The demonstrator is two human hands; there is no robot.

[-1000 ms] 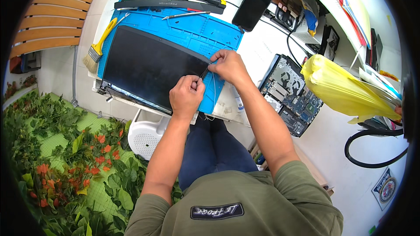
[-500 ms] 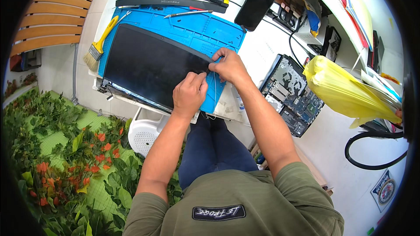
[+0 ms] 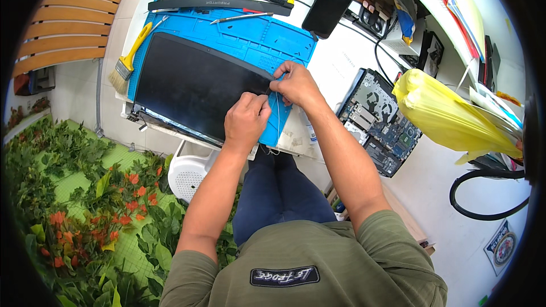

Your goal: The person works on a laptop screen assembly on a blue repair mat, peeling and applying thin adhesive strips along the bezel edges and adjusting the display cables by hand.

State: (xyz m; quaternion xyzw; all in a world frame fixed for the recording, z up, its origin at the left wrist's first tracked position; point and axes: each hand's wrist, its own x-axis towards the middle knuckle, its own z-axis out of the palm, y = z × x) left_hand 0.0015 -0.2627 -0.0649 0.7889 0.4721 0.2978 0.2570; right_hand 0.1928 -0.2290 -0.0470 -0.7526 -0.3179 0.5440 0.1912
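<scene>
A dark laptop screen (image 3: 193,88) lies face up on a blue repair mat (image 3: 250,40), slanting down toward the right. My left hand (image 3: 246,118) is closed, its knuckles over the screen's lower right part; whatever its fingers grip is hidden. At the screen's right edge my right hand (image 3: 297,85) is pinched, thumb and fingertips together. Too little shows between those fingertips to tell what they hold. Beneath the right hand, a thin white cord (image 3: 278,115) runs down over the mat toward the table edge.
A yellow-handled paintbrush (image 3: 133,57) lies left of the screen. Beyond it are a long dark plastic strip (image 3: 219,4) and a slim metal tool (image 3: 241,18). Rightward are a phone (image 3: 328,10), an opened laptop base (image 3: 382,125) and a yellow plastic bag (image 3: 429,108).
Both hands keep nearly the same pose at the screen's right side. The whole view has shifted very slightly; nothing is visibly taken up or let go.
</scene>
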